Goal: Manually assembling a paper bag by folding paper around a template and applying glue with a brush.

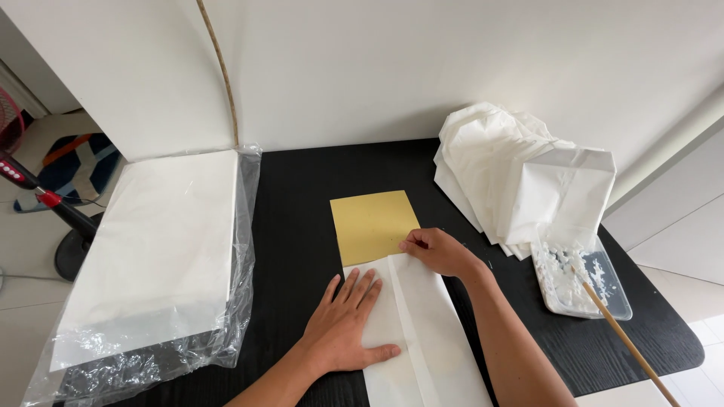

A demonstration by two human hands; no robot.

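Left hand [348,320] lies spread flat, palm down, pressing the white sheet [422,332], whose long axis runs away from the body. Just right and ahead of it, right hand [437,250] pinches the sheet's folded top edge, probably overlapping the yellow card [371,224] beyond.

White paper sheet [422,332], folded lengthwise, flat on black table; yellow card [372,224] partly tucked under its top edge
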